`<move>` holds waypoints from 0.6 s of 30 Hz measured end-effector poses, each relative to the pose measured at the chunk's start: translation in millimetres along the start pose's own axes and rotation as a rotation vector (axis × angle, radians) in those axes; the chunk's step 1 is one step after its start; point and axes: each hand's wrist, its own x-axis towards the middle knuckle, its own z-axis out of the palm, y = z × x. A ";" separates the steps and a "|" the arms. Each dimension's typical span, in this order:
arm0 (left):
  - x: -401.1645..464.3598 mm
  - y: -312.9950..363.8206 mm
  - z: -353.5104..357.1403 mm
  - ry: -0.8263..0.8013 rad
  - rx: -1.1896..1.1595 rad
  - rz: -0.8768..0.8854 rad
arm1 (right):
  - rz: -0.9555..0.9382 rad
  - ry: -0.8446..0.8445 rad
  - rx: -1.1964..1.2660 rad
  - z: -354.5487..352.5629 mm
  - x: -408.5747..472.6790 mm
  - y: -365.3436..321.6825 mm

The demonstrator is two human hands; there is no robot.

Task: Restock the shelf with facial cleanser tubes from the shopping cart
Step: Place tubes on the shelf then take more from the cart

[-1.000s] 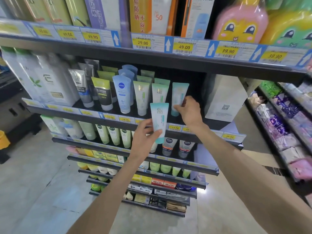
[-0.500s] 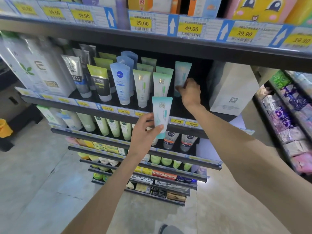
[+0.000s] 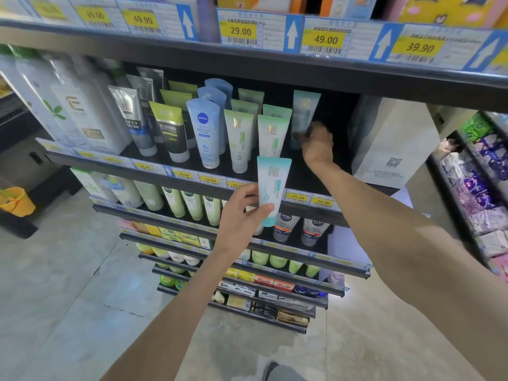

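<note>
- Left hand (image 3: 242,215) grasps a teal cleanser tube (image 3: 272,188) upright, before the shelf (image 3: 310,177) edge.
- Right hand (image 3: 316,144), blurred, seemingly grasps the rear tube (image 3: 303,114) standing just above it.

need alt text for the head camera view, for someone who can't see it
A person's right hand grips a teal tube standing at the back of a shop shelf, while the left hand holds a matching tube upright in front of the shelf edge.
</note>
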 end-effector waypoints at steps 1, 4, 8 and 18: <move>-0.4 1.2 -0.7 -0.004 -0.002 -0.002 | 0.011 -0.027 -0.004 -0.5 -1.0 0.6; -0.8 1.8 -2.9 -0.013 -0.015 -0.011 | 0.024 -0.066 0.035 -9.1 -11.2 1.9; -4.3 2.8 -5.6 -0.038 -0.037 -0.005 | 0.002 -0.061 0.207 -38.3 -44.4 1.0; -0.7 21.5 1.0 -0.108 -0.113 0.051 | -0.194 -0.325 0.511 -86.9 -162.0 -28.7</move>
